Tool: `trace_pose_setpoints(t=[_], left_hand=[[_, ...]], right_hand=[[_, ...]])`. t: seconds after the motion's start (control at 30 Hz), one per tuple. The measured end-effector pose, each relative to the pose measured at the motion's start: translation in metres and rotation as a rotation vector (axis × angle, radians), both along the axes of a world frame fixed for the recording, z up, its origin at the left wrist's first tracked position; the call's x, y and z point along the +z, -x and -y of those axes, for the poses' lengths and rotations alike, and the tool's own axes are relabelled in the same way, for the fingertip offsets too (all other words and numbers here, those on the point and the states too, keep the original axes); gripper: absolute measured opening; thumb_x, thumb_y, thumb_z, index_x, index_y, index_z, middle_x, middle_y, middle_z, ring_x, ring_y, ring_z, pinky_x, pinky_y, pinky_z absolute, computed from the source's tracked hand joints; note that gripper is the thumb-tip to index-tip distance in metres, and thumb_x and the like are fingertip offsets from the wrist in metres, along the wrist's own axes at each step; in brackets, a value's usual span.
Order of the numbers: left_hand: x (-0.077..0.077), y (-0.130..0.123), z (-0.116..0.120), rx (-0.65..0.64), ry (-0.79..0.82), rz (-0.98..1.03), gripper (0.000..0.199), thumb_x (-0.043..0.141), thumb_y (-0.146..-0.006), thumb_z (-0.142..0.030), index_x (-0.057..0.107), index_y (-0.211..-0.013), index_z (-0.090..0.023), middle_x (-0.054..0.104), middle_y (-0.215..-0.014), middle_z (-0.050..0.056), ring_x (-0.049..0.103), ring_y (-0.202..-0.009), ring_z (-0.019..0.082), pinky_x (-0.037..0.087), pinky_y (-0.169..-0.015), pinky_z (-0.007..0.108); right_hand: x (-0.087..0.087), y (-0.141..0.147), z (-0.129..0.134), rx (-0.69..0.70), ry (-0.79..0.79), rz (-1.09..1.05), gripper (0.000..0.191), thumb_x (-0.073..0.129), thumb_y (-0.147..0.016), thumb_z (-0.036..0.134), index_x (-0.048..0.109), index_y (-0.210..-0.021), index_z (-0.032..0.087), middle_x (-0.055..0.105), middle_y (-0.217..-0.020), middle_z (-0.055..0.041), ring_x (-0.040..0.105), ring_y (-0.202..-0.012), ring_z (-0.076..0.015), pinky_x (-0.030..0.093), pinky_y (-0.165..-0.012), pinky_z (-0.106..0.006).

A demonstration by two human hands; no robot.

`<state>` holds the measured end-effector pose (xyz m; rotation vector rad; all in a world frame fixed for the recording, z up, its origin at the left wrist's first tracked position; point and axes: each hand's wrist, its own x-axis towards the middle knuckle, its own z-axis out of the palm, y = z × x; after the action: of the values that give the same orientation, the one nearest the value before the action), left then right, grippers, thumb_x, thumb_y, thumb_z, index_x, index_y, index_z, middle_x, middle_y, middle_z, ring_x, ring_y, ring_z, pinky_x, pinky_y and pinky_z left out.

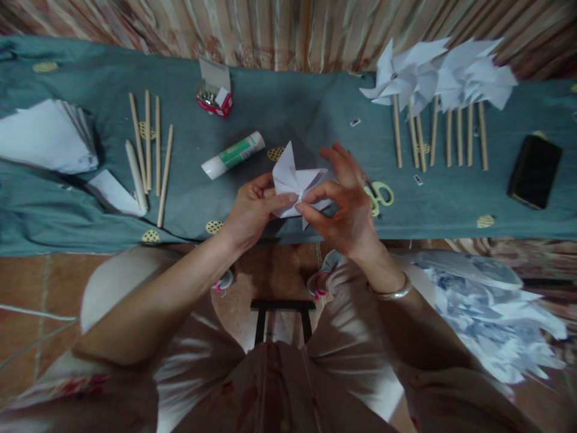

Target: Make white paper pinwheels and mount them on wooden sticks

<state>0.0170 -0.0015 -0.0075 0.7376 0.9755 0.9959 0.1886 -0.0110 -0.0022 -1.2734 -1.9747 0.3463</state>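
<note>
**Paper pinwheel [285, 171] was pinched at its middle over the counter's [288, 96] near edge**

From where I stood, the corners looked gathered at the centre, and the step in hand seemed to be keeping them there. The next move called for a steady left pinch while the right fingertips secured the layers without creasing the blades.

The left hand [252, 207] had its grip closed on one side, thumb flat near the centre, fingers behind. The right hand's [349, 210] grip was almost closed too, thumb and forefinger pinching the centre, the other fingers raised. Whether a pin sat between them I could not tell.

The pinwheel was plain white, one pointed blade standing up toward the far side, the others spreading right, partly hidden by the fingers.

Just beside the right hand lay scissors [385, 193]; beyond the left hand, a glue stick [234, 155]. Farther off stood an open little box [215, 99] of shiny bits, and at the far right lay pinwheels on sticks [455, 72], bunched together.
</note>
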Motion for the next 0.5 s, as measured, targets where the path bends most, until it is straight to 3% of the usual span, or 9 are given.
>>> trace_pose_setpoints(t=[0.17,0.33,0.5], left_hand=[[0.0000,0.0003,-0.0007,0.008,-0.004,-0.004,0.036,0.082,-0.064,-0.021,0.070,-0.097,-0.018,0.075,-0.084,0.002,0.069,-0.077,0.017,0.054,-0.071,0.028],[-0.0012,0.0002,-0.0009,0.010,-0.015,-0.021,0.036,0.082,-0.064,-0.023,0.070,-0.098,-0.018,0.074,-0.084,0.002,0.069,-0.079,0.018,0.054,-0.072,0.030],[-0.0024,-0.0007,-0.0009,0.018,-0.036,-0.021,0.037,0.082,-0.063,-0.022,0.069,-0.098,-0.018,0.075,-0.085,0.002,0.069,-0.077,0.018,0.055,-0.072,0.030]], right_hand=[[0.0008,0.0006,0.0001,0.029,0.010,-0.008,0.018,0.077,-0.074,0.034,0.062,-0.073,0.023,0.051,-0.145,-0.0063,0.037,-0.143,-0.0333,0.036,-0.112,-0.063],[0.0044,0.0005,0.0002,0.055,0.040,0.022,0.010,0.071,-0.079,0.027,0.063,-0.074,0.026,0.050,-0.147,-0.0015,0.034,-0.145,-0.0292,0.038,-0.115,-0.057],[0.0032,0.0004,-0.0001,0.049,0.036,-0.029,0.008,0.068,-0.081,0.026,0.064,-0.075,0.026,0.050,-0.147,-0.0004,0.034,-0.146,-0.0305,0.038,-0.113,-0.061]])
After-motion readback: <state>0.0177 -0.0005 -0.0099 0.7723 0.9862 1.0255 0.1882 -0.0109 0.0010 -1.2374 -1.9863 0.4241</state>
